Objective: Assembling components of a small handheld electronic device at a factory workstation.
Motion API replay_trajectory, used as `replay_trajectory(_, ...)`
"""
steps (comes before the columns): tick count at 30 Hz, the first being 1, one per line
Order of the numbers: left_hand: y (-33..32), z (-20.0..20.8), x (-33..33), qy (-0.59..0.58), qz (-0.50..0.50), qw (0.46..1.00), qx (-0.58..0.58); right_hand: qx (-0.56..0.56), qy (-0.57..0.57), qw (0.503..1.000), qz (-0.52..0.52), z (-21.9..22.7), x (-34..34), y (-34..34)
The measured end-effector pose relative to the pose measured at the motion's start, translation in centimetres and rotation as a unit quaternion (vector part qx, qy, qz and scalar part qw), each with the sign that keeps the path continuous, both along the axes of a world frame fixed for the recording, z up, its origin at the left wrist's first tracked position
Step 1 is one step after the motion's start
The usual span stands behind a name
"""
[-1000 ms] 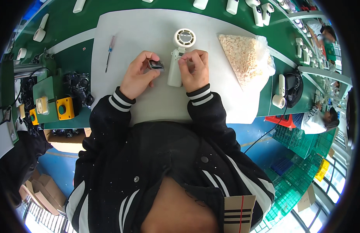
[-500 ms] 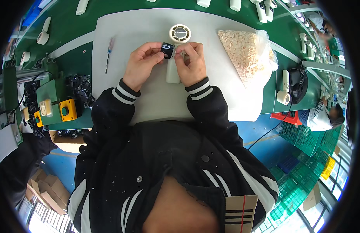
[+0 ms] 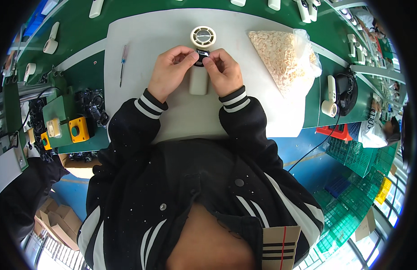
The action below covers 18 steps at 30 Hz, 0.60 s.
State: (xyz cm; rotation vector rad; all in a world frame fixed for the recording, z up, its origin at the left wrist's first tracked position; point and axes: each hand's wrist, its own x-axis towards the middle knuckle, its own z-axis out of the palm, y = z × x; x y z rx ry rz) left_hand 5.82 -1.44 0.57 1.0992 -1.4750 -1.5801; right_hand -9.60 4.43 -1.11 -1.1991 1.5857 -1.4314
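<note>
A white handheld fan (image 3: 198,82) lies on the pale sheet in front of me, its round grille pointing away and its handle toward me. Over its neck sits a small glossy black part (image 3: 201,56), pinched from the left by the thumb and forefinger of my left hand (image 3: 171,71). My right hand (image 3: 225,73) has closed fingers on the part's right side, thumb against it. Whether the part rests on the fan or is held just above it, I cannot tell.
A screwdriver (image 3: 123,65) lies at the left of the sheet. A clear bag of small cream pieces (image 3: 282,60) is at the right. More white fans (image 3: 51,39) stand about the green bench. A yellow button box (image 3: 79,129) and black cables (image 3: 92,105) are at the left.
The black part has moved right, from beside the fan to over its neck. My right hand has come onto the part, where before its fingers pinched separately beside it.
</note>
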Motion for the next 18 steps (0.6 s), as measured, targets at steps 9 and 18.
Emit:
replay_trajectory(9, 0.5, -1.5, -0.6, -0.350, 0.010, 0.892, -0.286, 0.090, 0.153, 0.984, -0.022, 0.5, -0.2, -0.5)
replay_trajectory(18, 0.6, -2.0, -0.1, -0.208, -0.045, 0.949, -0.233, 0.035, 0.162, 0.986, 0.023, -0.4, 0.6, -0.3)
